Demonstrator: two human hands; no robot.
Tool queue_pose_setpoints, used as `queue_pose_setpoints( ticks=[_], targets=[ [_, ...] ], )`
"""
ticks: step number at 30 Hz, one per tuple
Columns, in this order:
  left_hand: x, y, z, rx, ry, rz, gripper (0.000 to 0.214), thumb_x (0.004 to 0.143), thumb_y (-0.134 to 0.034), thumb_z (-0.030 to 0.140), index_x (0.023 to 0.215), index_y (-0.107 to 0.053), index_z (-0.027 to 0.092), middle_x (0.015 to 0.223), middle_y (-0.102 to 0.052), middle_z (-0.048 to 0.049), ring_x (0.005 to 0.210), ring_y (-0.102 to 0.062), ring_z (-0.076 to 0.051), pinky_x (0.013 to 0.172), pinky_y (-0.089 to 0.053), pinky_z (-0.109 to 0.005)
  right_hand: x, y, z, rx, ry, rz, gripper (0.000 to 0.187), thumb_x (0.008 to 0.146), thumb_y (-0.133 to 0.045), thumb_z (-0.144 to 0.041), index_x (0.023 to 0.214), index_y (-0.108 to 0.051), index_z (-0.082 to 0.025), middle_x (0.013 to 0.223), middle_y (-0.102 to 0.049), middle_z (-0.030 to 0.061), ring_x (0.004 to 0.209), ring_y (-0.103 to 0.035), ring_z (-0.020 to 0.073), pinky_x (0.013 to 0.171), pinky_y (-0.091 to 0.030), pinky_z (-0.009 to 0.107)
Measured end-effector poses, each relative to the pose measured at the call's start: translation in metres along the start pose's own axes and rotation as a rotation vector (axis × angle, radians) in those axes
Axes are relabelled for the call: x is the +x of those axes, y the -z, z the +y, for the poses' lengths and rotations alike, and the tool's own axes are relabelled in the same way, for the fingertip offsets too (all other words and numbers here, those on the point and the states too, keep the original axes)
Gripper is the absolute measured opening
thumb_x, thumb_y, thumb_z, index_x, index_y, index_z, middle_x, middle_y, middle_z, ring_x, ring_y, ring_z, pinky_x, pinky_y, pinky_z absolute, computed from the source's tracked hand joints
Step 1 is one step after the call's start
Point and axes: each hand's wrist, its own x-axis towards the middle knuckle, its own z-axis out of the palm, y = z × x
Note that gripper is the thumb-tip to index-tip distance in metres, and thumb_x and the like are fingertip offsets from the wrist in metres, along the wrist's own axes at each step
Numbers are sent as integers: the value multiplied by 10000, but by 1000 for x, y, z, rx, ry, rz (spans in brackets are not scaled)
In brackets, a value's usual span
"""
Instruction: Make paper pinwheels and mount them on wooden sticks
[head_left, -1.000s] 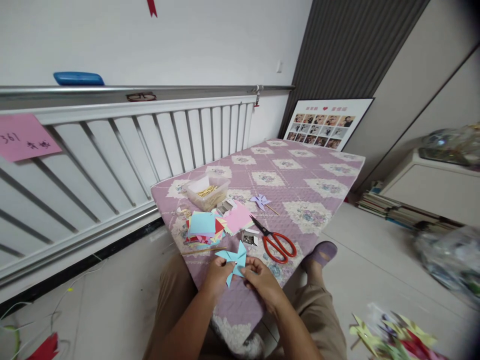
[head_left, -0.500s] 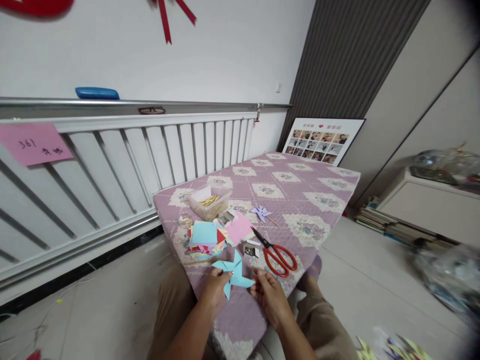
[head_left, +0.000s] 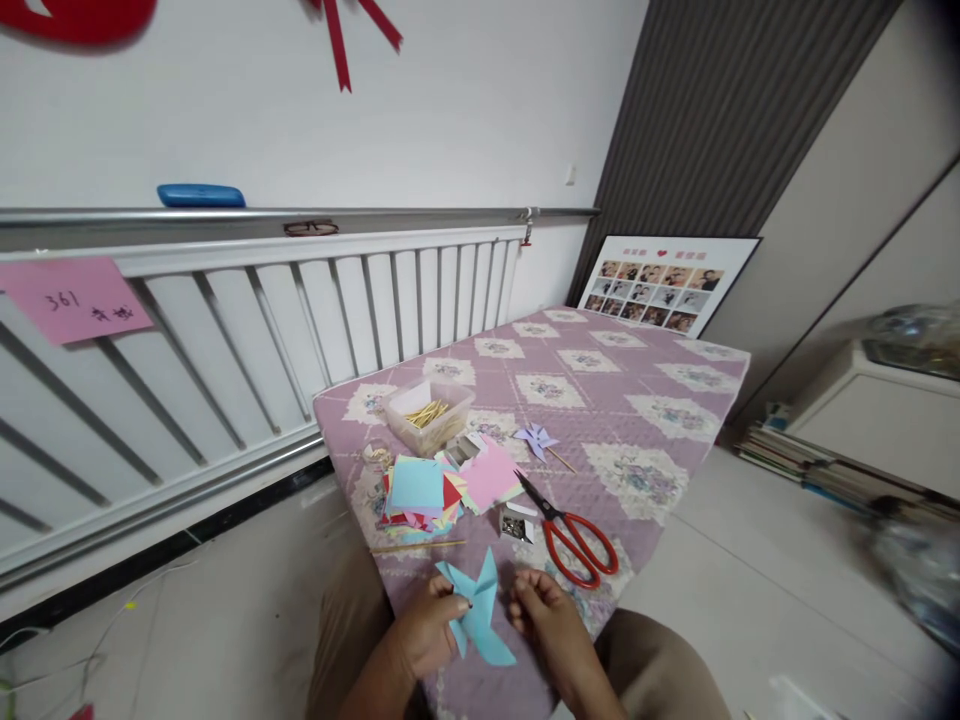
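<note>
Over the cloth (head_left: 571, 412), the right hand (head_left: 553, 622) is held with fingers curled; whether they meet cannot be told. By the left hand (head_left: 429, 632), clamped near its middle, the blue pinwheel (head_left: 481, 618) is held: probably light, easily creased, best gripped there, blades spared.

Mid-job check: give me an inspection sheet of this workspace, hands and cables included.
Surface: quilted purple cloth with pale floral diamonds.
Job's things: light-blue paper pinwheel; stacked coloured paper squares; thin wooden stick; clear plastic box of yellowish sticks.
Clutter: black scissors with red handles, beside a small open box of metal bits; lilac paper pinwheel on a stick.
Hands: left hand holds the light-blue paper pinwheel; right hand is apart from it, contents unclear.
Cables: thin white cord on the floor, left.
Surroundings: white metal radiator; white photo board near a dark ribbed panel.
</note>
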Motion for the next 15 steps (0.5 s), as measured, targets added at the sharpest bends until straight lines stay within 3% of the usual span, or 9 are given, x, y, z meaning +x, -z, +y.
queue_pose_setpoints(
  ticks=[2, 5, 8, 11, 15],
  targets=[
    [-1, 5, 0, -55, 34, -33, 261, 472, -812, 222, 663, -659, 131, 596, -614, 7, 563, -540, -101, 620, -396, -244, 6, -7, 0, -138, 83, -3, 222, 716, -634, -428, 685, -570, -217, 526, -549, -38, 483, -520, 157, 490, -421, 274],
    [2, 10, -1, -76, 79, -61, 235, 474, -800, 182, 667, -679, 127, 592, -631, -2, 543, -559, -104, 599, -401, -241, 19, -24, -3, -350, 244, -17, 122, 741, -589, -304, 668, -614, -210, 690, -609, 20, 698, -576, 208, 687, -454, 324],
    [5, 11, -1, -96, 93, -70, 206, 464, -790, 151, 641, -687, 129, 563, -630, 4, 505, -552, -92, 558, -393, -225, 30, -40, -7, -538, 356, -64, 155, 783, -523, -242, 811, -669, -199, 856, -631, 63, 855, -582, 238, 807, -432, 341],
    [5, 9, 0, -115, 101, -63, 212, 463, -788, 147, 654, -699, 127, 580, -646, -4, 512, -564, -93, 558, -401, -222, 41, -51, -8, -715, 398, -112, 254, 810, -478, -202, 979, -667, -182, 963, -622, 95, 905, -586, 252, 814, -432, 346],
    [6, 8, 2, -128, 111, -42, 198, 456, -788, 148, 628, -694, 122, 553, -639, -3, 492, -559, -88, 539, -396, -215, 55, -56, -10, -920, 394, -189, 222, 777, -495, -135, 890, -675, -198, 961, -629, 84, 804, -604, 223, 712, -441, 303]
  ],
)
